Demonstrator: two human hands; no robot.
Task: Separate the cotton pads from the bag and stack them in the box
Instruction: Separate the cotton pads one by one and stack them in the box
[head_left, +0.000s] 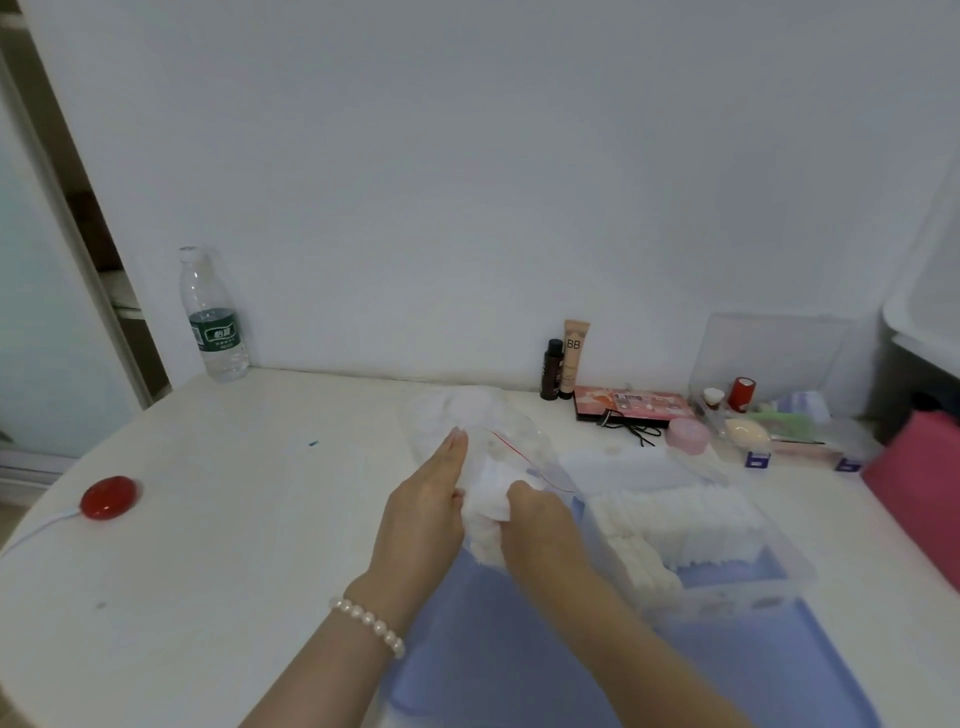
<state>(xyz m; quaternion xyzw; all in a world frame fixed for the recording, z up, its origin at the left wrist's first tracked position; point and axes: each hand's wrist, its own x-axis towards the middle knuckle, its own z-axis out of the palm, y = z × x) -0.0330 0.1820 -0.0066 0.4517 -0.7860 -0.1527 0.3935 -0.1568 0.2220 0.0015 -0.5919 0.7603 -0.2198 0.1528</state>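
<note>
Holding a soft bunch of cotton pads (488, 514), the two hands meet in the middle, above the table (234, 519). The right hand (537, 525) has its fingers curled round the bunch and pinches it from the right side. The left hand (426, 512) lies against the other side with long, nearly straight fingers that reach up along the clear bag (498, 441); whether its thumb pinches the pads I cannot tell. The bag, with a thin red line at its mouth, stretches away from the hands toward the wall, and the pads stick out of its near end.

Just to the right of the right hand sits the clear box (727, 582), already holding rows of white pads (675, 519). Its long side runs from near the hands away to the right. So the right hand is nearer to the box, and I think it only needs a short move sideways to drop the bunch in.

Under the hands and the box is a blue tray (519, 649). Far to the left are a red button (108, 497) and a water bottle (212, 317).
</note>
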